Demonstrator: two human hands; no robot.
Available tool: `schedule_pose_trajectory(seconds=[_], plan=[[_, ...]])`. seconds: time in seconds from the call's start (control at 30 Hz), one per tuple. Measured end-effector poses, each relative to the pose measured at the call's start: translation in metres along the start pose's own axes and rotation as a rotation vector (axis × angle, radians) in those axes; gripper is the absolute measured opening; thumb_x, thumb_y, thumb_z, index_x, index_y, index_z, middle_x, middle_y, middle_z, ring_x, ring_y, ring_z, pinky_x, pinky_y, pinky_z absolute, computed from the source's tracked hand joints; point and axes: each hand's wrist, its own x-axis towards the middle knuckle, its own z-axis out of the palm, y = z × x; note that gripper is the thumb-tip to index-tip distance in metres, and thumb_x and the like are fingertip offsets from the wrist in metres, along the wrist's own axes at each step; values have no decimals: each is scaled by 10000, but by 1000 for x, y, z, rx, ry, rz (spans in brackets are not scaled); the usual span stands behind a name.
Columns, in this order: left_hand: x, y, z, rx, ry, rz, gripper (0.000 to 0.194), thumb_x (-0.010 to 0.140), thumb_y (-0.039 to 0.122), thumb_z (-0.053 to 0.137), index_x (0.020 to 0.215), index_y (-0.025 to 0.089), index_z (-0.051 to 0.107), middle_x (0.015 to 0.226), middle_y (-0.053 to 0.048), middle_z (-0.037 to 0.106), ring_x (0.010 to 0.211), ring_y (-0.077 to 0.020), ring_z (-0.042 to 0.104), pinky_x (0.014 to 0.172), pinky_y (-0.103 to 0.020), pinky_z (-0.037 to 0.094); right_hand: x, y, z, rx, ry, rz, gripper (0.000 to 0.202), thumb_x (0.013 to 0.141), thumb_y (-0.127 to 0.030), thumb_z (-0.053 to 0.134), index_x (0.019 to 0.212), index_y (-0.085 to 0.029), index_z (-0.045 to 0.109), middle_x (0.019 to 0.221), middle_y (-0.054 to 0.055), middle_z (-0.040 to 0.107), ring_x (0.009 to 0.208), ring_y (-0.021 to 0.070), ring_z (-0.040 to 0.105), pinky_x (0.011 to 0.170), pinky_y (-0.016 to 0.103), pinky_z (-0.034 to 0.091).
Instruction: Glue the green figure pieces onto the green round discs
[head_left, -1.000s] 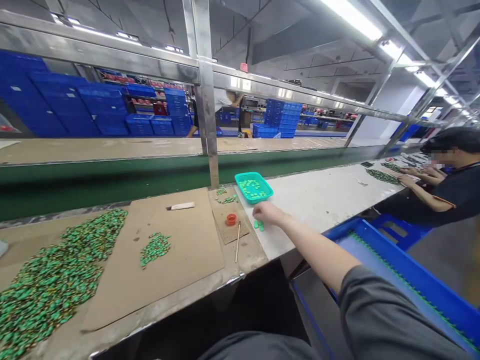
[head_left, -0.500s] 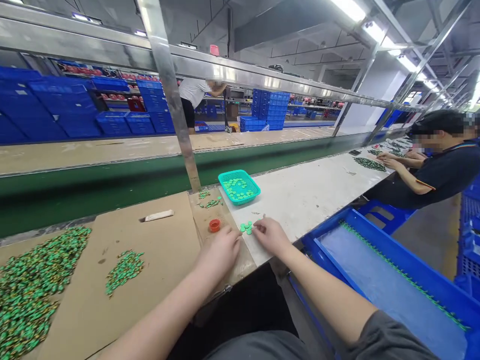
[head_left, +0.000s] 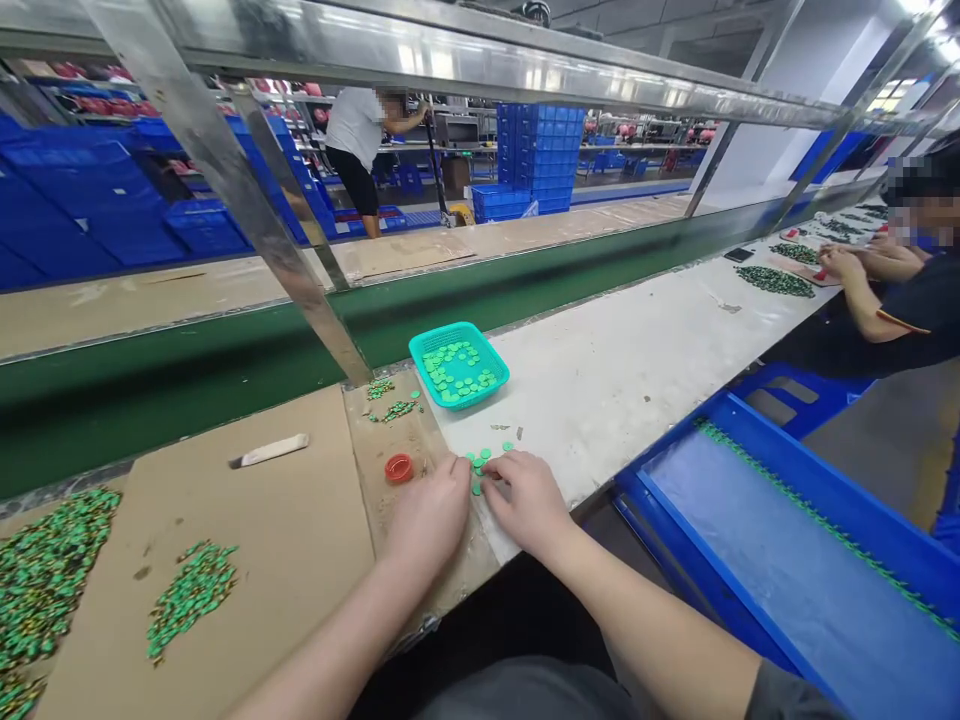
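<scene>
Several small green discs [head_left: 485, 455] lie on the white tabletop between my two hands. My left hand [head_left: 437, 500] rests at their left with its fingers curled together; whatever its fingertips hold is hidden. From the right, my right hand [head_left: 525, 495] reaches over the discs with thumb and forefinger bent close together, touching or nearly touching them; anything in the pinch is too small to name. Behind the hands stands a teal basket [head_left: 495, 385] holding more green discs. A red ring-shaped cup [head_left: 398, 468] sits just left of my left hand.
Green-and-gold pieces [head_left: 193, 590] form a pile on cardboard [head_left: 285, 540], with a larger heap [head_left: 52, 560] further left. A brush [head_left: 274, 450] lies behind. At right is a blue tray [head_left: 795, 560]; a person [head_left: 922, 290] works beyond it. Metal posts [head_left: 247, 200] rise behind the table.
The view has shifted, so the basket and table appear further left. My right hand has moved closer to my left, over the discs. One disc now lies apart behind my right hand.
</scene>
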Motion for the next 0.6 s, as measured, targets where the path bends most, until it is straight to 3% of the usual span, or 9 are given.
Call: schedule_pose_trajectory(seconds=[0.17,0.3,0.43,0.6], plan=[[-18,-9,-7,-38,34,-29,379,1184,247,384,1253,193,753,1304,-132,753,1063,-256,778,840,-369,584,-7,-3,0,-9,-27,11,62,1037,-226,844,1065,-271,874,1053,56,821,1046,277,770,910,413,525],[-32,-15,0,-94,-21,-20,312,1147,291,481,1055,231,773,1134,-79,803,987,-242,795,783,-338,554,-5,-3,-5,-13,-60,18,83,1065,-186,804,1036,-241,860,1020,52,811,1000,249,767,916,399,545],[-36,-12,15,-99,-7,-34,318,1136,295,503,1168,268,818,1237,-80,815,949,-265,793,741,-370,519,22,-3,-9,-33,-139,-81,150,1097,-190,758,1179,-231,877,1106,83,802,1054,256,737,965,401,559],[-38,-19,11,-136,48,-88,343,1164,327,487,1237,298,821,1258,-52,812,995,-248,788,763,-351,516,64,-5,-6,-68,-302,-273,163,1052,-145,797,926,-225,863,1000,67,749,999,253,653,923,391,521]])
